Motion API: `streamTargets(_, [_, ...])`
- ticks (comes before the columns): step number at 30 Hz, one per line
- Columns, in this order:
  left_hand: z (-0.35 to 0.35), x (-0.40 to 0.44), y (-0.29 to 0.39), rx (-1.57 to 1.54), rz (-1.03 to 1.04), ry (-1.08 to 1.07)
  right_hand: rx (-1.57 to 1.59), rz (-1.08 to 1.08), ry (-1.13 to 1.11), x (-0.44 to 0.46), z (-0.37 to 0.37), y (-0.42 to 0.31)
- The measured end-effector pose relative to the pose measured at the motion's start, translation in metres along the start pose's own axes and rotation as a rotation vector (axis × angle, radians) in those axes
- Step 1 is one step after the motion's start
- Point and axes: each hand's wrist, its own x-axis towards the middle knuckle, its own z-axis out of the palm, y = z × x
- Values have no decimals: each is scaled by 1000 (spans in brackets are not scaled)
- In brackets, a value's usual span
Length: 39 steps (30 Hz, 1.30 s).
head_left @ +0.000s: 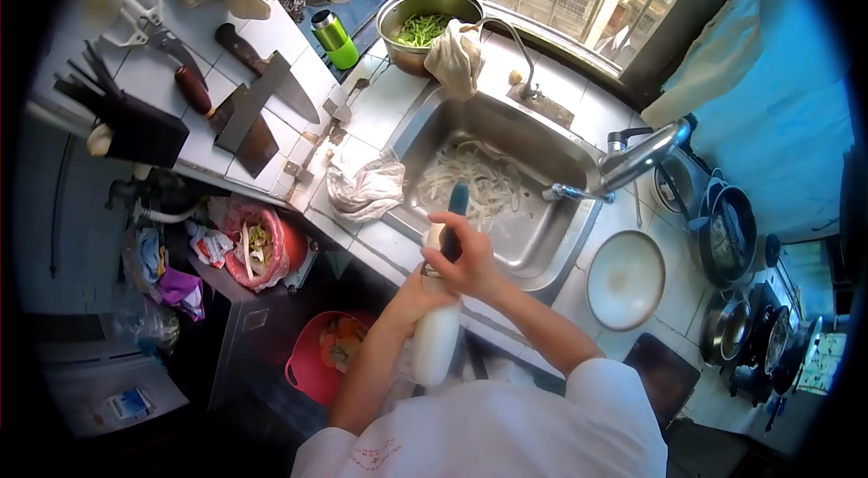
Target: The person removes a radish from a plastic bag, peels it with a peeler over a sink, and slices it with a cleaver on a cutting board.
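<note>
A long white radish point(438, 342) slants over the front edge of the sink, its near end close to my shirt. My left hand point(423, 299) is wrapped round its middle. Just above, my right hand point(468, 259) is closed on a peeler point(459, 199) with a dark blue handle. The peeler's head lies against the radish, and its blade is mostly hidden by my fingers. Pale strips of peel point(479, 175) lie heaped in the steel sink point(541, 247) beyond my hands.
A crumpled cloth point(364, 184) lies left of the sink; a white plate point(626, 280) and tap point(646, 157) are right. Knives point(262, 98) rest on the left counter. A pot of greens point(393, 18) stands behind. Below are a lined bin point(284, 247) and pink basket point(307, 360).
</note>
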Motion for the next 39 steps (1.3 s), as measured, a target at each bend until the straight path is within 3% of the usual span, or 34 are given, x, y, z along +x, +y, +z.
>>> streamTargets(3, [-15,17,11,16,-62,-125,-103,-111,269,40,-2,47])
streamTargets(7, [-29,29,24,205,-34,-164,-420,44,462,80,-36,148])
streamTargets(10, [-37,48,46,326,-143,-122,-333,207,718,87,-49,129])
streamTargets(15, [-49,79,54,361,-177,-161,-81,151,279,62,2,53])
streamTargets(16, [-49,80,55,363,-185,-174,-296,17,147,56,7,45])
streamTargets(18, [-49,83,61,423,-204,-162,-279,-29,260,60,13,55])
streamTargets(20, [-53,82,62,484,-240,-224,-189,138,446,79,-1,87])
streamTargets(23, [-54,77,72,595,-179,-225,-346,159,556,84,-31,145])
streamTargets(25, [-59,89,74,624,-193,-189,-254,357,756,89,-42,137])
streamTargets(27, [-73,95,60,640,-252,-137,-83,317,636,85,-25,110])
streamTargets(30, [-57,99,79,776,-247,-184,-202,-21,325,67,17,71])
streamTargets(34, [-56,94,69,873,-193,-112,-280,4,456,75,15,103])
streamTargets(37, [-64,86,57,1055,8,-112,-367,125,613,82,-23,177])
streamTargets(39, [-72,87,56,1193,121,-80,-288,189,702,84,-31,161])
